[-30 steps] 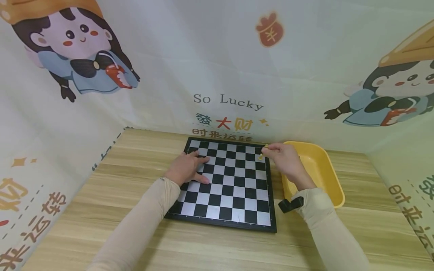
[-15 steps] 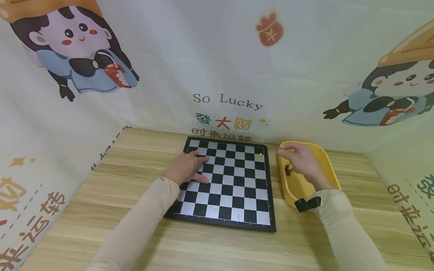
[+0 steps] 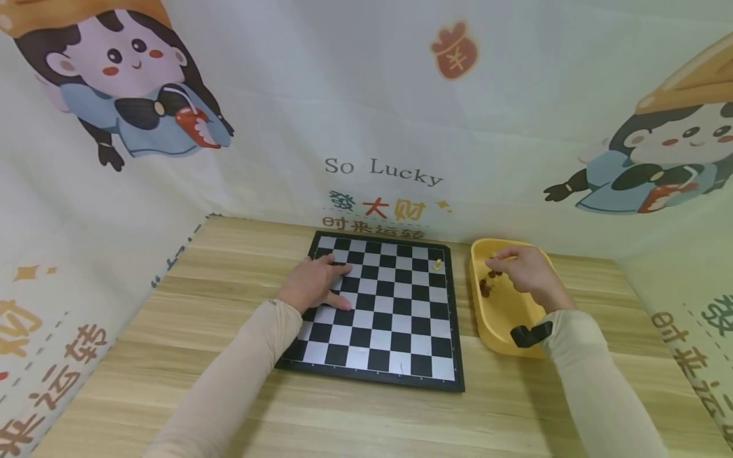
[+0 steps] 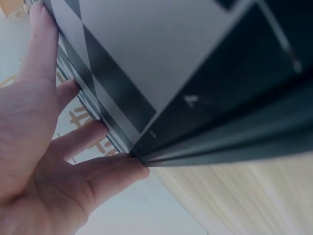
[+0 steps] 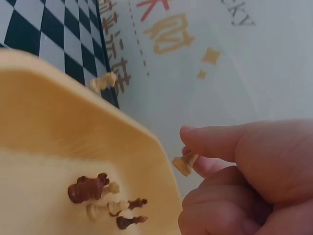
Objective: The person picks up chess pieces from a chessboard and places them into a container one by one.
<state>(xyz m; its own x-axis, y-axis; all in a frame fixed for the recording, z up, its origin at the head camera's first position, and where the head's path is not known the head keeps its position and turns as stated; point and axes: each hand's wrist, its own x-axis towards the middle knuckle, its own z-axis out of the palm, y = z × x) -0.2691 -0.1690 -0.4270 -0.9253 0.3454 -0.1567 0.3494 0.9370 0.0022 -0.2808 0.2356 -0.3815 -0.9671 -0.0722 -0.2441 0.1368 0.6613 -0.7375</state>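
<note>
My left hand (image 3: 311, 284) rests with spread fingers on the left side of the black-and-white chessboard (image 3: 378, 312); in the left wrist view its fingertips touch the board's edge. Over the yellow tray (image 3: 483, 318), my right hand (image 3: 529, 270) pinches a pale chess piece (image 5: 184, 164) between thumb and fingers. Its kind is partly hidden by the fingertips. One pale chess piece (image 3: 438, 264) stands on the board near the far right corner.
Several dark and pale chess pieces (image 5: 88, 188) lie on their sides in the tray, right of the board. The wooden table (image 3: 343, 420) supports both. Behind it hangs a printed cloth (image 3: 515, 146).
My right hand has moved right, from the board's far right corner to over the tray, carrying a pale chess piece. My left hand has stayed in place on the board.
</note>
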